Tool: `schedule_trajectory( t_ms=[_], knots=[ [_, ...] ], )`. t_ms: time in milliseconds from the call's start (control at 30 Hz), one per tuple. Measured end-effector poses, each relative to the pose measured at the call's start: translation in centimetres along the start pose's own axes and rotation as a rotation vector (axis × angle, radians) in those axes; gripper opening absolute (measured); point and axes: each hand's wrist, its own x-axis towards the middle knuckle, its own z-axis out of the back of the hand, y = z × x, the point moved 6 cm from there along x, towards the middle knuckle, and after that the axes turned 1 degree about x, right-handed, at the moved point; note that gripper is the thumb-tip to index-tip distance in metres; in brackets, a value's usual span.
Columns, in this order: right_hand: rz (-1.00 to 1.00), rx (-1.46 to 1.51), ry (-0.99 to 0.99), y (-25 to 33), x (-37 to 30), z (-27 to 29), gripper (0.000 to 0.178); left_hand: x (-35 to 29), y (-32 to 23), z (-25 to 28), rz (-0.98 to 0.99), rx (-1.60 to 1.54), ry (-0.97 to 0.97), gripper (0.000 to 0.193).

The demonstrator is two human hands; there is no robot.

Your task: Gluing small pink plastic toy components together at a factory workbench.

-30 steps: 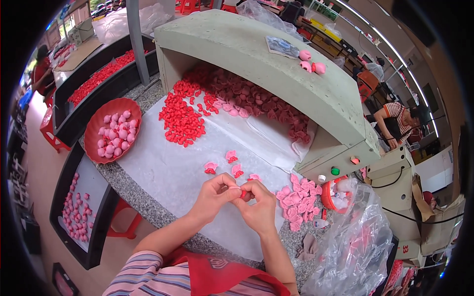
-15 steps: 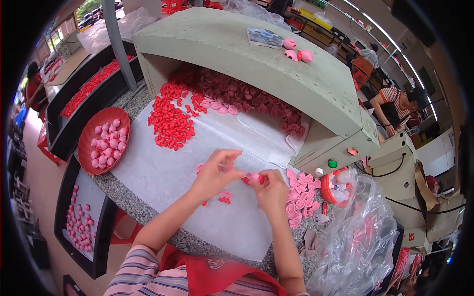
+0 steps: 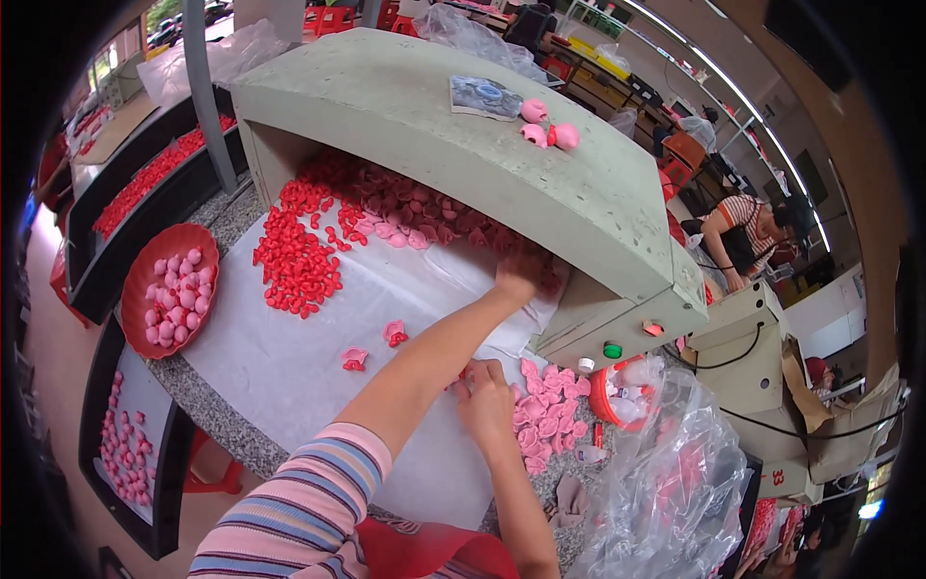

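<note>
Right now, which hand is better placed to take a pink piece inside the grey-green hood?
Probably left: the left hand reaches inside the grey-green hood, near pink pieces; the right hand is outside it.

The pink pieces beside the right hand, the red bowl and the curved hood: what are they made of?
Pink pieces: perhaps soft plastic or rubber, judging by their matte, moulded look. Red bowl: probably plastic, slightly shiny and evenly coloured. Curved hood: likely painted metal, dull grey with worn spots.

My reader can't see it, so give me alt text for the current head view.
A person's left hand reaches into a pale hood; the right hand is over white paper, beside pink pieces. Red pieces lie farther left.
</note>
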Motion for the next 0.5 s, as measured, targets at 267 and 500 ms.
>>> schedule_trajectory(
  t_ms=[267,500],
  knots=[
    [0.12,0.123,0.005,3.2,1.2,0.7,0.019,0.7,4.4,8.2,0.162,-0.405,-0.088,0.019],
    [0.336,0.221,0.083,10.2,9.3,-8.4,0.019,-13.1,14.1,26.0,0.777,-1.386,-0.237,0.031]
  ],
)
